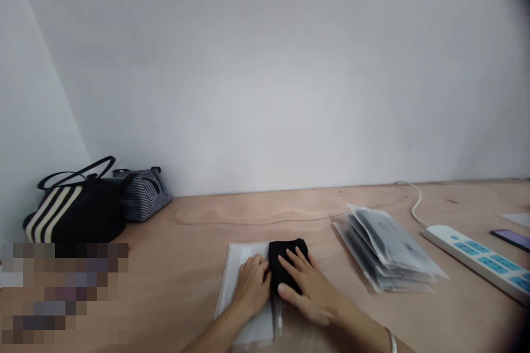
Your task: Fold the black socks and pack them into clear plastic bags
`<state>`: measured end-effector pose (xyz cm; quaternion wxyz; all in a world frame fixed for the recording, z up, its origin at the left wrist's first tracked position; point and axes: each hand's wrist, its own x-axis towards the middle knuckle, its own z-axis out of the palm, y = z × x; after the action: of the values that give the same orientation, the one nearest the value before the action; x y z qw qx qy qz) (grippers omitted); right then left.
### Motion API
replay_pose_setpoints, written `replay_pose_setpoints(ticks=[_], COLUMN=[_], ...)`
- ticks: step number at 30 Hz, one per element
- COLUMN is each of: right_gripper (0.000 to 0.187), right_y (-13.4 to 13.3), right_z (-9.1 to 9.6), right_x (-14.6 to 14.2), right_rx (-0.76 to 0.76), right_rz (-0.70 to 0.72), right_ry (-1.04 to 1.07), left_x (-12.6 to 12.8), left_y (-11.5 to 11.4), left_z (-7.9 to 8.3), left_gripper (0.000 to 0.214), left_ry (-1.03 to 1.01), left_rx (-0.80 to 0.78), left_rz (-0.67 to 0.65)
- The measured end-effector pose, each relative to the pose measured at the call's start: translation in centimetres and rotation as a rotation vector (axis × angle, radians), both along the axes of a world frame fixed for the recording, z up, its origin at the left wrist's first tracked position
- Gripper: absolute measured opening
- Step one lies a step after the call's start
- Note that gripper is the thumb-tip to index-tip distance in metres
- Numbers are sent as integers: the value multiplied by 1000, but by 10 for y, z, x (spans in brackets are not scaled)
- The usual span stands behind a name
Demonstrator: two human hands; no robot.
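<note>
A small black cloth bundle (283, 274) sits near the front of the wooden table (186, 265), roughly midway across the view, with its left side at the right edge of a clear plastic bag (257, 328). The cloth is matte and soft-looking, folded into a compact, roughly squarish packet with rounded upper corners. The plastic bag lies flat and cloudy white, longer than the cloth, and a small pale zip slider (280, 322) shows just below the black fabric. The right hand (305, 287) lies palm down over the cloth, fingers spread and pointing up and to the left, thumb set apart along the lower part; it rests on the fabric without gripping it. Its forearm comes in from the lower right, with a pale bracelet (391, 340) at the wrist. The left hand (253, 282) lies over the plastic bag, fingers bent and bunched against the cloth's left edge, its forearm slanting up from the bottom; the fingertips are partly hidden, so I cannot tell whether they pinch anything. To the right, a stack of similar plastic bags (385, 248) lies beside a white power strip (449, 242).
</note>
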<state>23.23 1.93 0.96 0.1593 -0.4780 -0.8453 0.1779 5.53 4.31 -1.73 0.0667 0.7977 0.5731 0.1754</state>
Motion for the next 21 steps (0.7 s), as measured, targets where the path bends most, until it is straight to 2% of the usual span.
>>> replay_pose_setpoints(ticks=[3, 5, 9, 17, 21], right_gripper=[46, 43, 50, 56, 56], right_y=[10, 20, 34, 36, 31], right_z=[14, 18, 12, 3, -1], right_x=[2, 2, -1, -5, -22], right_rx=[99, 165, 101, -17, 19], right_rz=[0, 76, 242, 181, 120], right_ry=[47, 50, -67, -99, -111], left_x=[0, -1, -2, 3, 7], left_y=[1, 1, 3, 1, -3], left_z=[0, -2, -7, -2, 9], left_gripper=[21, 20, 19, 24, 25], left_ry=[-8, -10, -10, -48, -52], left_rx=[9, 14, 28, 73, 104], left_rz=[-6, -8, -6, 29, -18])
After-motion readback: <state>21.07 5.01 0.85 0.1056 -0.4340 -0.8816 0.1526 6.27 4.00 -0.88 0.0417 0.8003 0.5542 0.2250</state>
